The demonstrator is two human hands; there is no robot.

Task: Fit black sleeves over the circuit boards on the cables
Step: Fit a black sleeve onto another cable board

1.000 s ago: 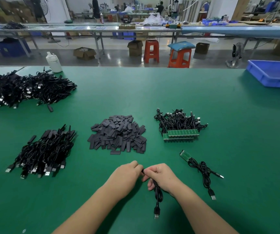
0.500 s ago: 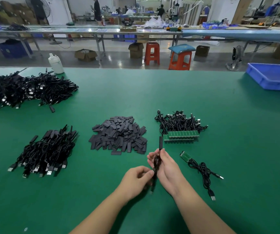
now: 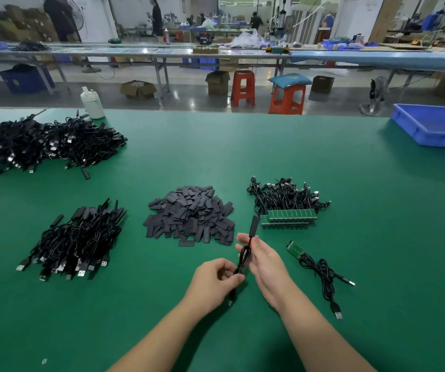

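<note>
A black cable with a black sleeve [image 3: 254, 225] over its board end stands nearly upright between my hands above the green table [image 3: 377, 205]. My left hand [image 3: 213, 284] pinches the coiled cable [image 3: 243, 257] low down. My right hand [image 3: 263, 260] is held flat beside it, fingers straight, the cable lying against its fingers. A pile of loose black sleeves [image 3: 190, 214] lies just beyond. Unsleeved cables with green boards [image 3: 287, 204] are stacked to the right of it. One cable with a bare green board [image 3: 319, 269] lies right of my right hand.
A heap of sleeved cables [image 3: 78, 241] lies at the left, a larger cable heap [image 3: 39, 143] farther back left beside a white bottle [image 3: 92, 102]. A blue tray [image 3: 436, 124] sits at the far right edge. Stools and benches stand beyond the table.
My hands went from pinching the cable together near the table to lifting it upright, sleeved end up. My right hand has opened flat beside it; my left keeps the pinch lower down.
</note>
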